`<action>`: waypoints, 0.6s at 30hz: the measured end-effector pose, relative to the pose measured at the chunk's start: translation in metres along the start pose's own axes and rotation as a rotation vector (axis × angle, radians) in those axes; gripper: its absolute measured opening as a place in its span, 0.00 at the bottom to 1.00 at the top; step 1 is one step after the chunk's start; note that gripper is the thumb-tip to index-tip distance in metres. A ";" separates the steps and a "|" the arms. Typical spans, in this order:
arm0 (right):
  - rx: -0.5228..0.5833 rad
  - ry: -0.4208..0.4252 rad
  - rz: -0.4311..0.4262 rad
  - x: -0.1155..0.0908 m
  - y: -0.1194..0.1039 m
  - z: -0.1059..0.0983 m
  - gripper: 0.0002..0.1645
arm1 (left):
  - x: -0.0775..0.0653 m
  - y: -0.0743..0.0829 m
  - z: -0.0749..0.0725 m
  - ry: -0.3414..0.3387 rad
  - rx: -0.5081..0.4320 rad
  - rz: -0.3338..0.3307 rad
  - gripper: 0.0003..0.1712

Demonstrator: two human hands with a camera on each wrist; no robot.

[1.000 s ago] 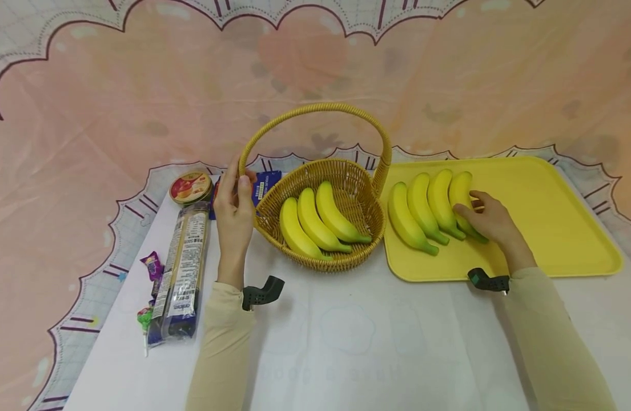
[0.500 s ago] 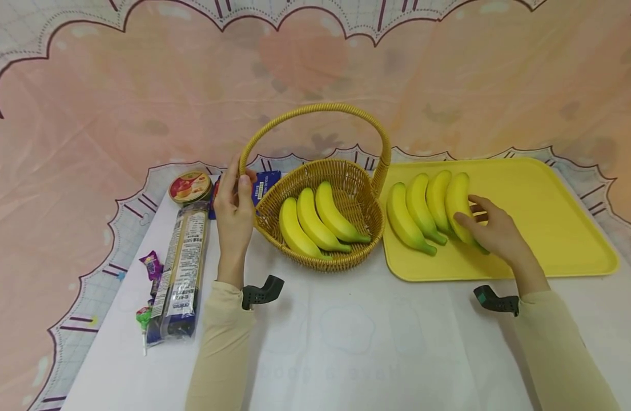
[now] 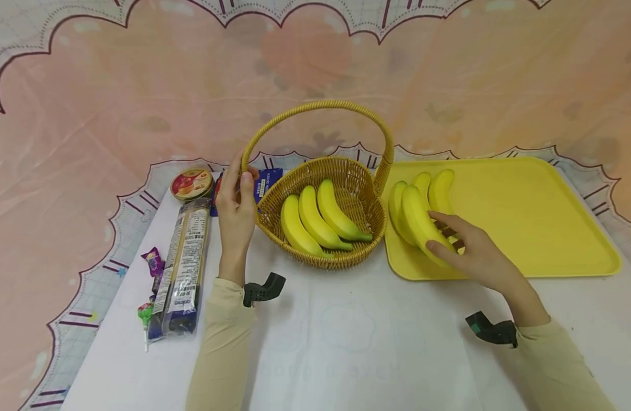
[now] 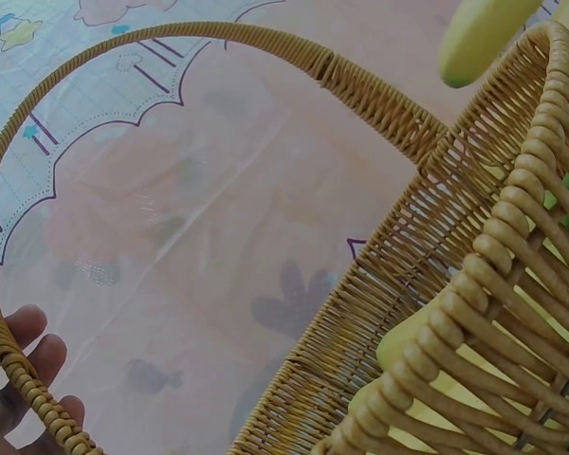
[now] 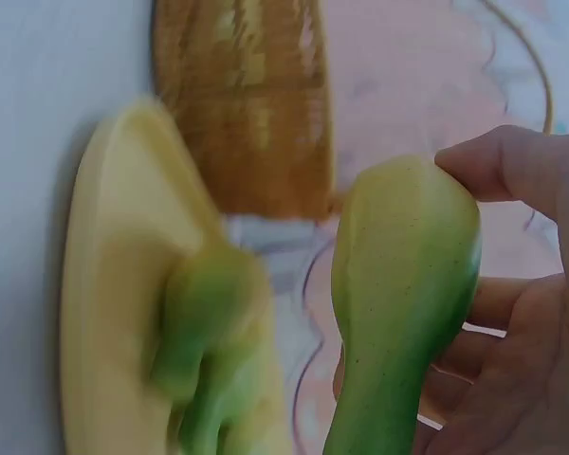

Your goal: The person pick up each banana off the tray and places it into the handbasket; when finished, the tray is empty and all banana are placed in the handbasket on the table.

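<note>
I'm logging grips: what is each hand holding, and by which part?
The right hand holds a banana around its body, nearer the stem end. The left hand holds the basket by the left side of its handle.

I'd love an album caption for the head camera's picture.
Right grip holding one banana over a yellow tray, left grip on the handle of a wicker basket with three bananas inside.

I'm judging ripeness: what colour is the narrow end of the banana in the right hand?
Green; the narrow end shows best in the right wrist view.
</note>
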State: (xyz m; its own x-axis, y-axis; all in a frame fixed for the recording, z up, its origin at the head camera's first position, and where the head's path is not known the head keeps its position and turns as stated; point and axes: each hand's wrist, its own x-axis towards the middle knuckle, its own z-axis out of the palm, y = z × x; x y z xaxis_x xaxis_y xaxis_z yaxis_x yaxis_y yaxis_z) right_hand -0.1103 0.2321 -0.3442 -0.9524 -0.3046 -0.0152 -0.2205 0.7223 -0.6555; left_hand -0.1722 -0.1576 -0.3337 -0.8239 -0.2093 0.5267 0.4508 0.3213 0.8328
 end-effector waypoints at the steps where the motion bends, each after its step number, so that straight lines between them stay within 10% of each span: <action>1: 0.002 -0.004 -0.023 0.001 -0.004 0.002 0.35 | 0.000 0.001 0.000 0.000 -0.001 -0.006 0.23; 18: 0.013 -0.052 -0.136 0.043 -0.074 0.043 0.37 | -0.004 0.038 -0.003 -0.034 0.016 -0.060 0.23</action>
State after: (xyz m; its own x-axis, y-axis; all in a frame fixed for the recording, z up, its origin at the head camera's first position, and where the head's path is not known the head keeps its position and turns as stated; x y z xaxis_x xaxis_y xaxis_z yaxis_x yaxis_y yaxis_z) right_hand -0.1263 0.1387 -0.3291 -0.9017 -0.4310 0.0351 -0.3435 0.6644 -0.6638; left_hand -0.1506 -0.1471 -0.3042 -0.8609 -0.1971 0.4691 0.3944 0.3240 0.8599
